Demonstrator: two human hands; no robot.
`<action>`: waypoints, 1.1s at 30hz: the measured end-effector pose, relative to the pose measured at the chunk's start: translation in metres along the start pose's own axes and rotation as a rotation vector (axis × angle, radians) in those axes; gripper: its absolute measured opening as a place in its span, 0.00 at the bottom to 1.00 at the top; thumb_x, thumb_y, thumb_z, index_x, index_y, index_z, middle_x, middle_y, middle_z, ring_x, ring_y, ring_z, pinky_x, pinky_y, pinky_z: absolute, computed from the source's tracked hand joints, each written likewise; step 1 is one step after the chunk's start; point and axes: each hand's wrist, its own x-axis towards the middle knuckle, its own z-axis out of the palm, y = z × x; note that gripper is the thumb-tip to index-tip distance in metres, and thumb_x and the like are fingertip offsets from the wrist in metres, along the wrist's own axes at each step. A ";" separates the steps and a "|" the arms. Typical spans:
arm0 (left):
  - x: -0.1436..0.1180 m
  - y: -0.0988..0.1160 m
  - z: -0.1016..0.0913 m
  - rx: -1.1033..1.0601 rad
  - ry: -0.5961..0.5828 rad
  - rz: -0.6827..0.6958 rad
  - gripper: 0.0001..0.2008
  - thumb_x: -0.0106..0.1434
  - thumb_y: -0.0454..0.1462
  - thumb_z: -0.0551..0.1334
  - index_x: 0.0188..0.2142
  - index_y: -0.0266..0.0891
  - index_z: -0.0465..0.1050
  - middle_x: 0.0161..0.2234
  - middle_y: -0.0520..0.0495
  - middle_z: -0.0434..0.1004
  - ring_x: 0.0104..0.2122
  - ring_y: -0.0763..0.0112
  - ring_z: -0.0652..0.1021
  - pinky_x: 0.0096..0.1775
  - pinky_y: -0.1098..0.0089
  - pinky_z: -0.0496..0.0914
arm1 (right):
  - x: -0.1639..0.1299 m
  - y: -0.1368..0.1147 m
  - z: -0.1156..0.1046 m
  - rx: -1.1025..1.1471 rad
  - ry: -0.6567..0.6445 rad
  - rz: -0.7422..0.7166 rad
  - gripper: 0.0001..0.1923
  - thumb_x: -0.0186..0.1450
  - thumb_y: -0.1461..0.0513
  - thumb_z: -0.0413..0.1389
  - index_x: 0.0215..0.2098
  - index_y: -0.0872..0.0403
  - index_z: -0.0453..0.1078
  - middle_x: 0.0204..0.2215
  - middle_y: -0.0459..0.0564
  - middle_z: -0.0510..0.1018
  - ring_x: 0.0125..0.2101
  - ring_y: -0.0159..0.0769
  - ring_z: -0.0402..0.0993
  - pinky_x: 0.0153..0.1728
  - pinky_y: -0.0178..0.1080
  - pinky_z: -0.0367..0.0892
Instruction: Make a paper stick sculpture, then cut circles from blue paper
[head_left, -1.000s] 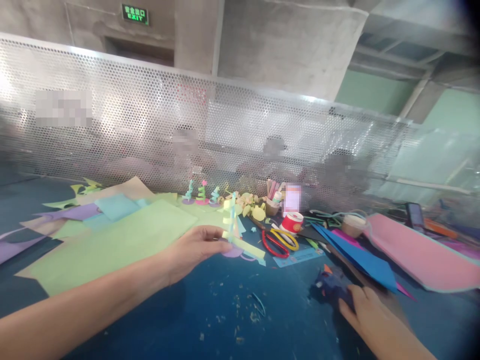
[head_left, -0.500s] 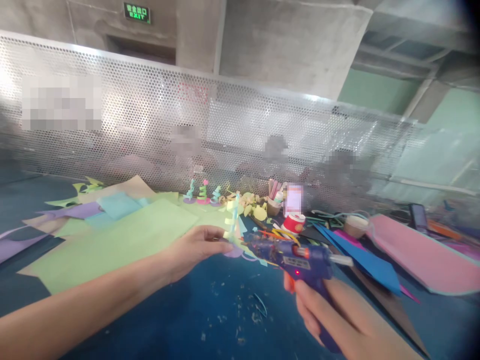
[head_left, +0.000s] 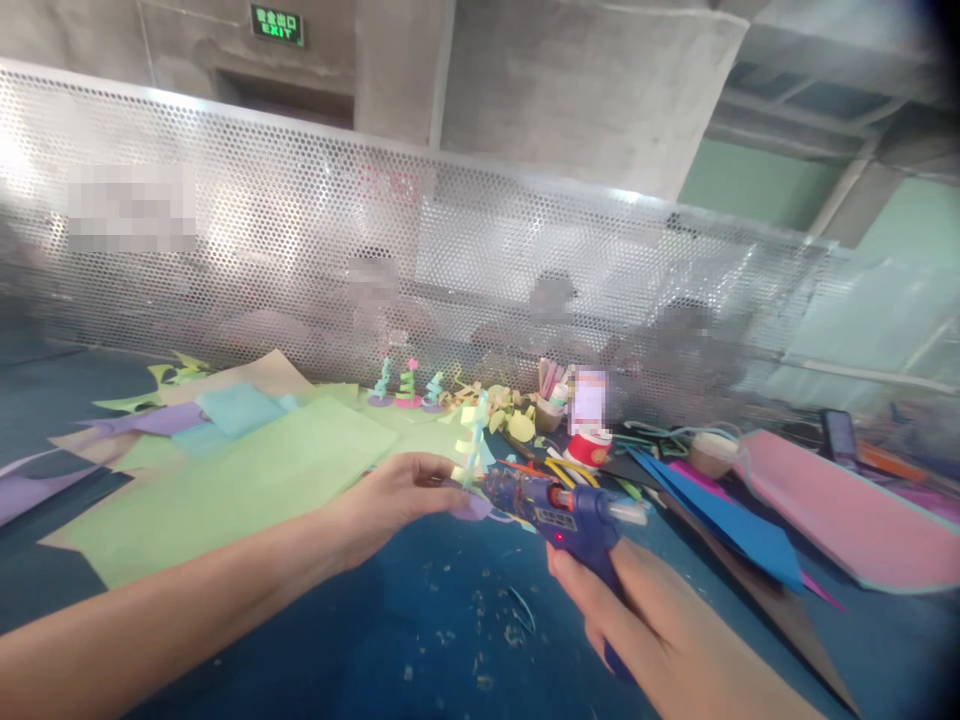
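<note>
We've got our left hand [head_left: 390, 497] pinching the base of a little paper spiral [head_left: 472, 445] — pale green and yellow, standing upright on a small purple disc — so it stays put near the middle of the blue table [head_left: 375, 640]. Our right hand [head_left: 645, 620] is wrapped tight around the grip of a blue glue gun [head_left: 559, 505], nozzle aimed left at the foot of the spiral; it looks like the tip is touching or just beside the base, but the blur makes that hard to call. The gun is hard glossy plastic with a tiny red light on its side. Left of us lies a big flat light-green paper sheet [head_left: 225, 480] over purple and tan scraps, and far right sits a thick pink foam sheet [head_left: 847, 510]. Beyond the gun there's a red-and-white tape roll [head_left: 589, 448] — round, shiny — and behind everything a perforated metal screen [head_left: 450, 250].
</note>
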 end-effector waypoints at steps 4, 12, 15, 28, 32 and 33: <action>0.000 -0.001 -0.001 0.026 0.015 0.006 0.10 0.51 0.39 0.66 0.33 0.37 0.75 0.34 0.47 0.79 0.37 0.65 0.75 0.42 0.68 0.64 | 0.004 -0.005 -0.004 0.002 0.036 -0.025 0.15 0.65 0.58 0.45 0.32 0.51 0.73 0.15 0.47 0.72 0.31 0.40 0.76 0.33 0.34 0.72; -0.001 0.001 0.000 0.021 0.012 0.016 0.09 0.51 0.39 0.66 0.32 0.37 0.76 0.34 0.47 0.79 0.37 0.64 0.75 0.42 0.68 0.64 | 0.005 -0.009 -0.004 -0.007 0.065 -0.014 0.12 0.64 0.58 0.47 0.39 0.52 0.71 0.14 0.46 0.71 0.29 0.41 0.76 0.31 0.34 0.72; 0.000 0.002 0.000 0.017 0.008 0.025 0.09 0.51 0.38 0.66 0.32 0.36 0.76 0.33 0.47 0.79 0.37 0.65 0.75 0.41 0.68 0.64 | 0.004 -0.011 -0.005 -0.008 0.070 -0.030 0.13 0.65 0.59 0.46 0.34 0.51 0.72 0.14 0.46 0.70 0.31 0.41 0.77 0.32 0.35 0.72; -0.001 0.001 0.000 0.023 0.003 0.030 0.08 0.52 0.38 0.65 0.32 0.37 0.76 0.33 0.48 0.79 0.37 0.65 0.75 0.42 0.68 0.64 | 0.007 -0.014 -0.005 -0.016 0.098 -0.009 0.12 0.65 0.58 0.48 0.42 0.50 0.70 0.17 0.45 0.74 0.26 0.40 0.76 0.29 0.34 0.71; 0.000 0.000 -0.001 0.019 0.011 0.023 0.09 0.52 0.38 0.65 0.32 0.37 0.76 0.33 0.48 0.79 0.37 0.65 0.75 0.42 0.68 0.64 | 0.005 -0.011 -0.004 -0.033 0.083 -0.043 0.10 0.64 0.59 0.49 0.36 0.50 0.72 0.17 0.46 0.73 0.30 0.41 0.77 0.31 0.34 0.71; 0.000 0.000 -0.001 0.016 0.012 0.023 0.09 0.52 0.39 0.65 0.32 0.37 0.76 0.33 0.48 0.79 0.37 0.65 0.75 0.42 0.68 0.64 | 0.005 -0.010 -0.004 -0.035 0.078 -0.053 0.10 0.64 0.60 0.48 0.34 0.51 0.72 0.17 0.47 0.73 0.31 0.41 0.77 0.31 0.34 0.71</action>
